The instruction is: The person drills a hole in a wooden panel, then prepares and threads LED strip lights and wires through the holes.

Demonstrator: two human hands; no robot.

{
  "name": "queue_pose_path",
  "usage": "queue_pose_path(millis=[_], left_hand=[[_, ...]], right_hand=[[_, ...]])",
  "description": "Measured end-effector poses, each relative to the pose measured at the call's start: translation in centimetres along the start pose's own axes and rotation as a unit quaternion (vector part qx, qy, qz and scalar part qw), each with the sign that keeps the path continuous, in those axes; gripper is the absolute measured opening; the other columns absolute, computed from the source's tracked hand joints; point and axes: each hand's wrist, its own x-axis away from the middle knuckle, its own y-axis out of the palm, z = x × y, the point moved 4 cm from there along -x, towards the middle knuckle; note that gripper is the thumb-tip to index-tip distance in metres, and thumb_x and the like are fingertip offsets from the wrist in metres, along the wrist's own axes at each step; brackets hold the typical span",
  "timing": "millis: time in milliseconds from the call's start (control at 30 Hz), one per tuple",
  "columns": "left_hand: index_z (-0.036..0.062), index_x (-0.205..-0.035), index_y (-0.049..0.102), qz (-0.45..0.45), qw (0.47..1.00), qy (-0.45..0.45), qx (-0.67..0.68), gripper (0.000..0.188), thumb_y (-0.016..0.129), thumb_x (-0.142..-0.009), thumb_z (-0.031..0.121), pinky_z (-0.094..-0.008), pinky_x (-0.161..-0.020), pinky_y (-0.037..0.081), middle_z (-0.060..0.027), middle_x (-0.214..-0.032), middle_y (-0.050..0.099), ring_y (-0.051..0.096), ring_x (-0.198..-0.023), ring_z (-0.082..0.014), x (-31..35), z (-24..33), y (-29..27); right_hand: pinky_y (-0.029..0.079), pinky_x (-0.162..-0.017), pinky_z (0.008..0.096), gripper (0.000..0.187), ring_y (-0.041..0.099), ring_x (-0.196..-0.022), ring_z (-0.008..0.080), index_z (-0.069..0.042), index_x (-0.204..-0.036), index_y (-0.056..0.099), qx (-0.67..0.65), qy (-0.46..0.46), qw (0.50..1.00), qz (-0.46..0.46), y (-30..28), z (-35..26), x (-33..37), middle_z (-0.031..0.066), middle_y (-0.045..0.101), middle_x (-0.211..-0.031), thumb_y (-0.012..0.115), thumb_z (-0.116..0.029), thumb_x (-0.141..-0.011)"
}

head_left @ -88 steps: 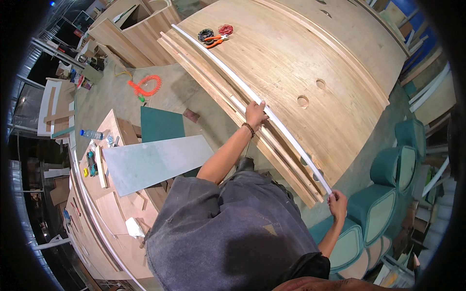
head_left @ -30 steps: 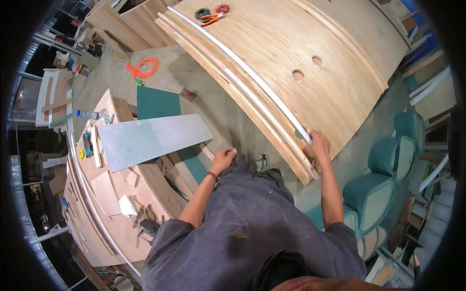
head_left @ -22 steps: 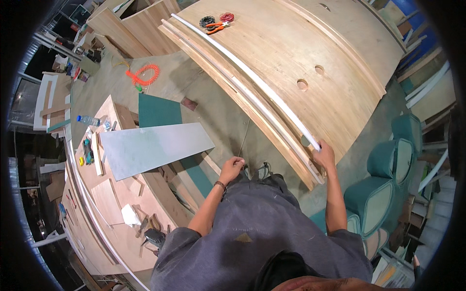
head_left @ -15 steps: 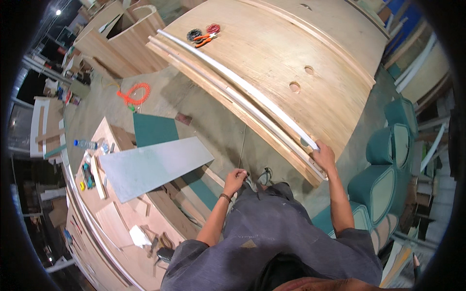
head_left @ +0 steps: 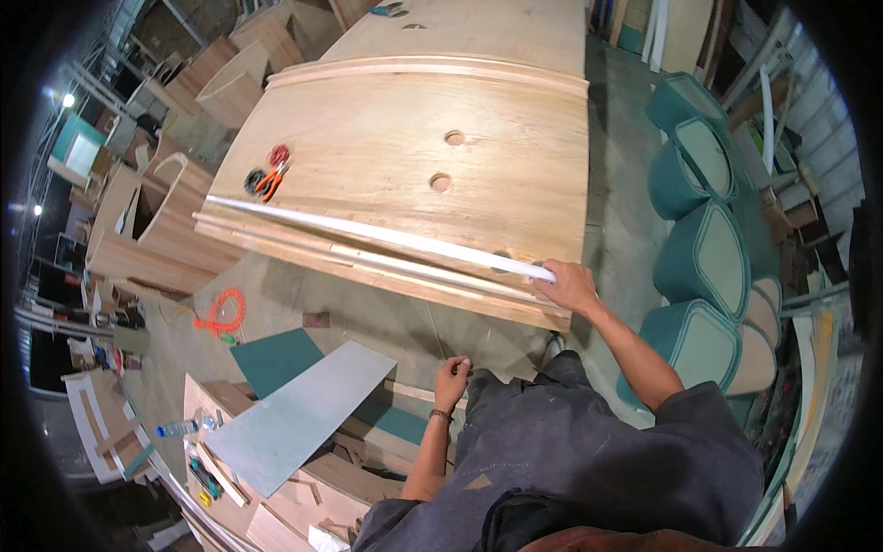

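Note:
My right hand (head_left: pixel 568 287) is closed round the near right end of a long white strip (head_left: pixel 414 242). The strip runs along the front edge of a large pale plywood panel (head_left: pixel 359 129), its far end lying near the left corner. Below it, wooden rails and another pale strip (head_left: pixel 405 268) follow the panel's edge. My left hand (head_left: pixel 452 377) hangs in front of my body with its fingers pressed together; anything inside them is hidden. Orange-handled pliers (head_left: pixel 269 184) lie on the panel beside a red wire coil (head_left: pixel 279 154) and a black coil (head_left: pixel 254 180).
Two round holes pierce the panel. Teal padded seats (head_left: pixel 701 253) stand along the right. At lower left, a grey-white board (head_left: pixel 303 414) lies over a bench holding a plastic bottle (head_left: pixel 177 429) and tools. An orange coiled hose (head_left: pixel 225 311) rests on the floor; curved wooden units (head_left: pixel 161 235) stand beyond.
The view has turned and shifted right, bringing more teal seats and panel into sight. My right hand still grips the white strip's end. My left hand stays by my body, fingers together.

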Motion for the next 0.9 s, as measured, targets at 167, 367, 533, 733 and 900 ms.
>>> queue_pose_path(millis=[167, 367, 533, 733, 900], left_hand=[[0.0013, -0.108, 0.069, 0.162, 0.977, 0.139, -0.018, 0.022, 0.061, -0.1, 0.02, -0.0298, -0.066, 0.054, -0.0103, -0.091, 0.073, 0.069, -0.076, -0.0179, 1.2, 6.4, 5.0], [0.003, -0.11, 0.068, 0.329, 0.872, 0.267, -0.244, 0.019, 0.063, -0.096, 0.015, -0.039, -0.079, 0.052, -0.0133, -0.1, 0.069, 0.064, -0.092, -0.0298, 1.6, 17.4, 15.1], [0.0047, -0.114, 0.066, 0.256, 0.857, 0.316, -0.317, 0.027, 0.068, -0.09, 0.016, -0.0464, -0.092, 0.046, -0.0149, -0.112, 0.065, 0.058, -0.107, -0.0351, -0.6, 22.6, 25.9], [0.0051, -0.122, 0.064, 0.217, 0.854, 0.271, -0.388, 0.04, 0.072, -0.088, 0.024, -0.047, -0.102, 0.045, -0.021, -0.129, 0.059, 0.054, -0.122, -0.0399, -3.2, 22.4, 32.9], [0.0068, -0.146, 0.046, 0.214, 0.849, 0.189, -0.445, 0.064, 0.062, -0.095, 0.042, -0.0523, -0.116, 0.03, -0.0267, -0.154, 0.038, 0.034, -0.143, -0.0432, -9.3, 21.6, 35.9]], right_hand=[[0.051, -0.068, 0.0503, 0.035, 0.067, -0.074, 0.0401, -0.01, -0.085, 0.069, -0.002, -0.005, 1.0, 0.002, -4.8, 7.8, 0.9, 0.0167, 0.07, -0.077, 0.069, -0.045, -0.082], [0.048, -0.063, 0.0499, 0.036, 0.065, -0.071, 0.0396, -0.01, -0.084, 0.068, -0.035, -0.016, 0.999, 0.028, -11.8, 19.8, 1.6, 0.0151, 0.067, -0.071, 0.07, -0.047, -0.083], [0.048, -0.063, 0.0495, 0.036, 0.065, -0.07, 0.0392, -0.01, -0.084, 0.067, -0.042, -0.002, 0.998, 0.041, -17.3, 28.1, 0.7, 0.0142, 0.067, -0.07, 0.07, -0.046, -0.085], [0.048, -0.063, 0.0495, 0.035, 0.065, -0.07, 0.0395, -0.01, -0.084, 0.066, -0.035, -0.008, 0.996, 0.087, -21.6, 34.7, -5.5, 0.0139, 0.066, -0.069, 0.071, -0.045, -0.086], [0.048, -0.065, 0.0497, 0.038, 0.066, -0.075, 0.0402, -0.01, -0.087, 0.067, -0.031, 0.003, 0.994, 0.103, -24.4, 37.6, -13.8, 0.0154, 0.068, -0.076, 0.07, -0.048, -0.087]])
